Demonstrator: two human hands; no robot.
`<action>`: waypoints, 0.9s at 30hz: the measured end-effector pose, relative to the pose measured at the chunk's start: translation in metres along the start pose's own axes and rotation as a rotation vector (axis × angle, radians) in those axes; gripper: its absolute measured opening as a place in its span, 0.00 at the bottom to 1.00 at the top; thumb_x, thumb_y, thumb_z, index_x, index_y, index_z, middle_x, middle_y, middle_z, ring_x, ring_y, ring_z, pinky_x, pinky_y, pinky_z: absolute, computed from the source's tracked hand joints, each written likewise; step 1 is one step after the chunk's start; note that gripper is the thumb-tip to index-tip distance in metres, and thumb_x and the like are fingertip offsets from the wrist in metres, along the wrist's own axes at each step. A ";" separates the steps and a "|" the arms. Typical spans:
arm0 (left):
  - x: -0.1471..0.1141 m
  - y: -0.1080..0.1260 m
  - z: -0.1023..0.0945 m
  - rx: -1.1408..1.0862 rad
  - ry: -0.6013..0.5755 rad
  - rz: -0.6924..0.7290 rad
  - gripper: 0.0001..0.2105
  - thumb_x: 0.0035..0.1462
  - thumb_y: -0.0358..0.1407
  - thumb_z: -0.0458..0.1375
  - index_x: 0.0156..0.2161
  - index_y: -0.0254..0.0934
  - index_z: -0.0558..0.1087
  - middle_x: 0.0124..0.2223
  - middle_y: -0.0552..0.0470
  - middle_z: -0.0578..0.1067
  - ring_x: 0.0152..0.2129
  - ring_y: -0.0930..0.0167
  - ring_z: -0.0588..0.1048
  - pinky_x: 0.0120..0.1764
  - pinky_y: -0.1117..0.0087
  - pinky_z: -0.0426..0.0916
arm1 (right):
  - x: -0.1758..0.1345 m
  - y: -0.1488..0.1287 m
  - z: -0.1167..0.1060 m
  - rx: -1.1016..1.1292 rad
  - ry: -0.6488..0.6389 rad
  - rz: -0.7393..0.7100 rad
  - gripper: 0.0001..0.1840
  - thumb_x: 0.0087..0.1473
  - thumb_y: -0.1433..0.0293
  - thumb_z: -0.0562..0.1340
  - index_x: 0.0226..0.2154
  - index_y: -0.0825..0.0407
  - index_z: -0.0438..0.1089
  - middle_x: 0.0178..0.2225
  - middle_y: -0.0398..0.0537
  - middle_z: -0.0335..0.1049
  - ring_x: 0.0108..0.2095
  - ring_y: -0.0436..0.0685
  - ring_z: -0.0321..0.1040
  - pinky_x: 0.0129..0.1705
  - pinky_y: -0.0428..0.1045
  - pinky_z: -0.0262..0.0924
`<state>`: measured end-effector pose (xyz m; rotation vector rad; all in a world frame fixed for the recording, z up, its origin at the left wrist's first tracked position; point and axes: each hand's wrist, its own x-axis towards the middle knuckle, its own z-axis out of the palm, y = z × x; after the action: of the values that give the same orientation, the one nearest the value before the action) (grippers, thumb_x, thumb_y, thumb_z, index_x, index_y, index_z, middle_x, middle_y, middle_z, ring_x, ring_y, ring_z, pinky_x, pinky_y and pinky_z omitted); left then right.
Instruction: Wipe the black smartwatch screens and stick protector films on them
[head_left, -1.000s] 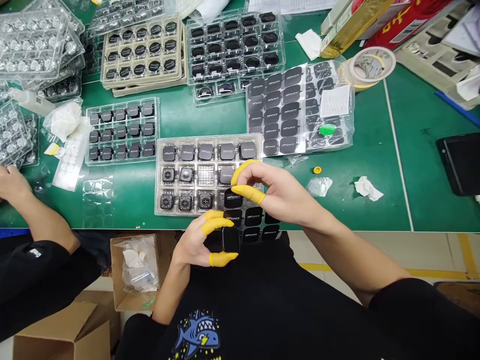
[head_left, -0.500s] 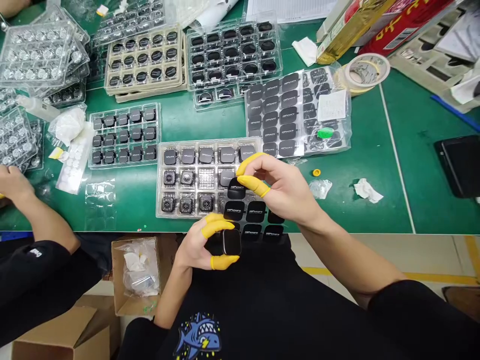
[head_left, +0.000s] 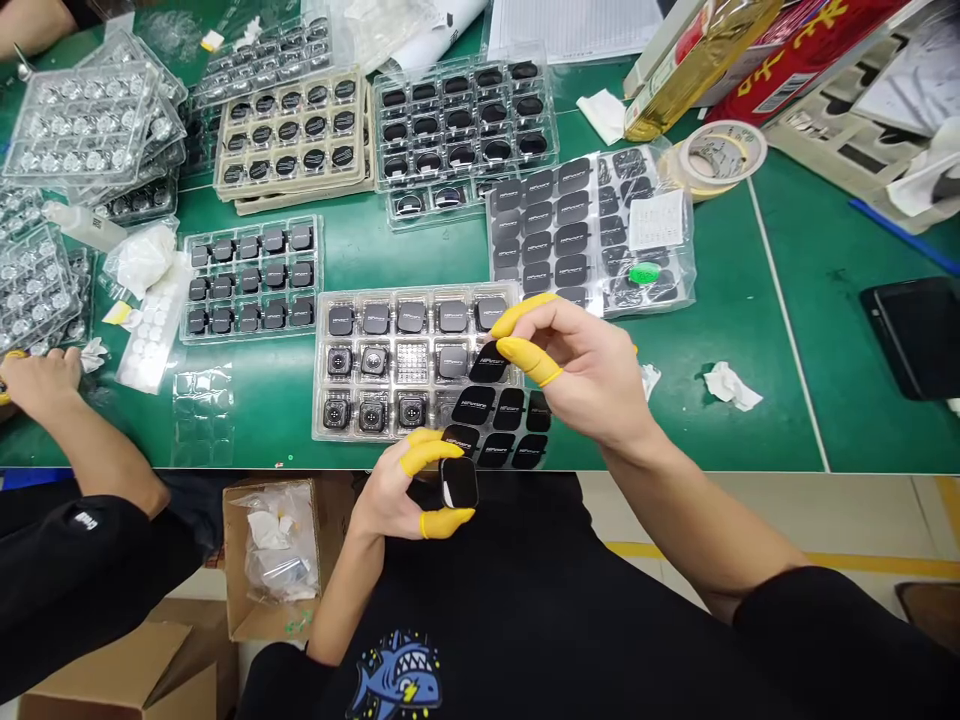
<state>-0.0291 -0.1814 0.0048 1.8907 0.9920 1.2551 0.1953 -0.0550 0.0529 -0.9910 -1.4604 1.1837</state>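
Progress is looking partial, judging by the clear tray lying near the front edge of the green tabletop. Its back row is holding five watch bodies already wearing dark branded films, and a filmed one is sitting in the middle row; the five lens-up bodies in the middle and front rows are showing no film yet, and one middle pocket is sitting empty.

The left hand, in yellow finger cots, is pinching a watch body between thumb and forefinger just off the front edge, over the lap. The right hand is pinching a single black film, lifting it over the sticker sheet that is resting on the tray's right end and still carrying several films.

A co-worker's hand is resting at the left edge, and a fuller bag of films is lying behind the tray.
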 end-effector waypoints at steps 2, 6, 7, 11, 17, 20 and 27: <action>-0.001 -0.002 0.001 -0.001 0.017 0.004 0.24 0.58 0.42 0.73 0.57 0.38 0.78 0.42 0.47 0.84 0.35 0.66 0.82 0.39 0.64 0.81 | 0.002 -0.001 -0.005 -0.007 0.046 -0.034 0.16 0.64 0.53 0.74 0.33 0.44 0.74 0.38 0.47 0.77 0.41 0.60 0.76 0.47 0.59 0.74; -0.004 -0.009 0.002 0.005 0.091 -0.006 0.26 0.57 0.42 0.75 0.59 0.38 0.79 0.44 0.47 0.84 0.38 0.65 0.81 0.42 0.63 0.79 | 0.001 -0.015 -0.016 -0.030 0.069 -0.063 0.11 0.64 0.59 0.75 0.35 0.43 0.77 0.42 0.47 0.79 0.46 0.62 0.77 0.52 0.61 0.74; -0.004 -0.012 0.002 0.007 0.116 -0.004 0.26 0.57 0.42 0.75 0.59 0.38 0.79 0.44 0.47 0.84 0.39 0.65 0.81 0.43 0.63 0.79 | 0.000 -0.021 -0.018 -0.035 0.045 -0.056 0.10 0.64 0.59 0.75 0.35 0.43 0.77 0.43 0.47 0.80 0.48 0.63 0.77 0.54 0.62 0.73; -0.001 -0.023 0.003 -0.020 0.174 -0.007 0.27 0.57 0.44 0.76 0.60 0.40 0.80 0.44 0.48 0.84 0.39 0.65 0.81 0.43 0.63 0.78 | -0.007 -0.045 -0.019 -0.021 -0.195 0.022 0.10 0.65 0.57 0.74 0.35 0.43 0.78 0.46 0.50 0.81 0.50 0.65 0.77 0.56 0.63 0.73; 0.006 -0.034 0.002 -0.120 0.201 -0.010 0.29 0.58 0.46 0.76 0.62 0.43 0.79 0.49 0.46 0.84 0.43 0.64 0.81 0.48 0.60 0.78 | -0.006 -0.058 -0.009 -0.049 -0.447 0.086 0.11 0.69 0.58 0.70 0.36 0.45 0.77 0.47 0.50 0.79 0.49 0.64 0.75 0.55 0.60 0.71; 0.007 -0.036 0.001 -0.142 0.228 -0.001 0.30 0.59 0.46 0.76 0.64 0.44 0.79 0.51 0.46 0.84 0.44 0.64 0.81 0.49 0.60 0.77 | -0.004 -0.059 -0.005 -0.098 -0.501 0.065 0.11 0.69 0.60 0.69 0.35 0.46 0.75 0.46 0.50 0.78 0.49 0.63 0.74 0.52 0.58 0.70; 0.008 -0.032 -0.004 -0.141 0.205 -0.002 0.31 0.58 0.47 0.77 0.65 0.45 0.78 0.48 0.48 0.83 0.42 0.64 0.81 0.47 0.62 0.78 | -0.007 -0.059 0.005 -0.222 -0.652 0.054 0.05 0.69 0.67 0.66 0.37 0.45 0.74 0.47 0.50 0.76 0.46 0.61 0.72 0.44 0.55 0.70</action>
<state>-0.0382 -0.1581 -0.0170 1.6790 0.9807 1.5005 0.1905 -0.0739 0.1092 -0.8255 -2.1221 1.4904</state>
